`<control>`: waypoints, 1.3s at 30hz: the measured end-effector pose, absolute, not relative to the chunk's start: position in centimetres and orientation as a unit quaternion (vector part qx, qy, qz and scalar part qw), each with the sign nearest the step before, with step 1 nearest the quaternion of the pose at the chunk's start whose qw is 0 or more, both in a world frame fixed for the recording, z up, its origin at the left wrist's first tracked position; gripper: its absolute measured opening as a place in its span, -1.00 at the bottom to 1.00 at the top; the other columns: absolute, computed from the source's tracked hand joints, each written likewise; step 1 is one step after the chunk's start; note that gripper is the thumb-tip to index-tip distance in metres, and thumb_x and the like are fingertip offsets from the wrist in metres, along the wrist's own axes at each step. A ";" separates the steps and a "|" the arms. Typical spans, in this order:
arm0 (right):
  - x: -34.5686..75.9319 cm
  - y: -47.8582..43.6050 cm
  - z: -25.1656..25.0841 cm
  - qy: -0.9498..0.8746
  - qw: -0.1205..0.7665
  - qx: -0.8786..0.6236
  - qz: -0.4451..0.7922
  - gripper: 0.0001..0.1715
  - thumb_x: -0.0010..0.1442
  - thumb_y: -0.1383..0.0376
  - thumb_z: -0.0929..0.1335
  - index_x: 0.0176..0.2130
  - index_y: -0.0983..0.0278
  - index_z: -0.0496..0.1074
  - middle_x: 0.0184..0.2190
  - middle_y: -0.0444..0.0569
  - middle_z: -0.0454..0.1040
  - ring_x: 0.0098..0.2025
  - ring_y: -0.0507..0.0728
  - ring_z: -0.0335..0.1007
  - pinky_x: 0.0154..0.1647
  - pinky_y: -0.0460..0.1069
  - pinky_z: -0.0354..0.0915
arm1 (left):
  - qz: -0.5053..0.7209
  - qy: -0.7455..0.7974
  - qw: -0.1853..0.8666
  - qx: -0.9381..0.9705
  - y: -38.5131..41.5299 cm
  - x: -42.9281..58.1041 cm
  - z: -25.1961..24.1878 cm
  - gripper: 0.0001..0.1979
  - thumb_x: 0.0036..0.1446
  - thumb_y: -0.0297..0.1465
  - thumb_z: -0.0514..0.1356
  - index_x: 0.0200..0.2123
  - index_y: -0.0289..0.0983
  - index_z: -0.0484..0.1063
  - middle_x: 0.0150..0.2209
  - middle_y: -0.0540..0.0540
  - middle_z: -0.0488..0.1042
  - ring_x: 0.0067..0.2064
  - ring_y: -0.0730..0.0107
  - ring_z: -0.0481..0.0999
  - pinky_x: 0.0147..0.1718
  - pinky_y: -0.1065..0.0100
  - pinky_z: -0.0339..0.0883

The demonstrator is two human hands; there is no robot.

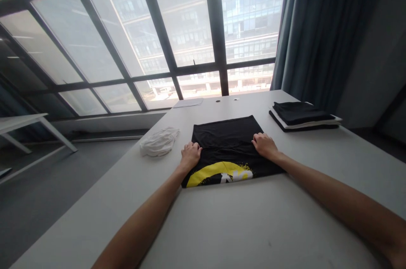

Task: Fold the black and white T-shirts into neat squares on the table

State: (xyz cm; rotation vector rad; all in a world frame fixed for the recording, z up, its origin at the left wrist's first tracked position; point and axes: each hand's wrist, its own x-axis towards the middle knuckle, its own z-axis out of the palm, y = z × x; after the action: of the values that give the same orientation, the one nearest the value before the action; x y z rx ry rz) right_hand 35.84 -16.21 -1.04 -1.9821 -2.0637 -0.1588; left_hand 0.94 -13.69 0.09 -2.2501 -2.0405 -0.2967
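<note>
A black T-shirt [226, 135] lies on the white table in front of me, partly folded into a rough rectangle. A yellow arc and white lettering are printed on the part nearest me. My left hand [190, 155] is closed on the shirt's left edge, with the fingers curled over the cloth. Across from it, my right hand [265, 145] grips the right edge in the same way. A crease runs through the cloth between both hands. The fingertips are partly hidden against the fabric.
A crumpled white cloth [159, 142] lies left of the shirt. Toward the right stands a stack of folded black and white clothes [303, 116]. A flat white sheet [188, 102] rests on the far side of the table [250, 222]. Windows and a dark curtain [312, 36] stand behind.
</note>
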 end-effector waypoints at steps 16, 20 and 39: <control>36.1 -13.8 0.1 -0.711 0.133 -0.688 -0.067 -0.74 0.43 0.28 0.18 -0.06 0.33 0.38 -0.07 0.21 0.49 -0.02 0.27 0.42 -0.06 0.06 0.27 | -0.123 -0.660 0.052 -0.740 -12.0 1.1 0.7 -0.71 0.43 -0.27 -0.03 -0.10 -0.29 0.42 -0.03 -0.28 0.48 0.04 0.03 0.44 -0.04 0.14 0.30; 35.0 -15.0 0.6 -0.710 0.168 -0.679 -0.087 -0.65 0.43 0.22 0.16 -0.02 0.33 0.42 0.02 0.24 0.46 0.08 0.33 0.33 0.06 0.13 0.23 | -0.172 -0.578 0.017 -0.797 -13.4 2.2 1.8 -0.69 0.40 -0.32 0.01 0.05 -0.29 0.43 0.08 -0.26 0.48 0.13 0.10 0.44 0.11 0.18 0.26; 34.8 -20.3 -2.6 -0.808 0.127 -0.574 0.041 -0.26 0.41 0.01 0.13 0.39 0.34 0.16 0.44 0.15 0.03 0.48 0.27 -0.14 0.43 0.26 -0.11 | -0.048 -0.465 -0.062 -0.882 -20.0 3.7 -0.5 -0.29 0.38 0.07 -0.16 0.46 -0.12 -0.02 0.48 -0.11 -0.13 0.48 0.01 -0.19 0.37 -0.11 -0.26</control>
State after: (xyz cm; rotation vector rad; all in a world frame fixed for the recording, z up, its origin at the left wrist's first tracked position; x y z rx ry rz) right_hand 34.80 -20.29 -2.59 -1.6722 -2.3507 0.1181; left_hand 3.66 -20.01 -0.52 -2.8854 -1.5230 -0.1577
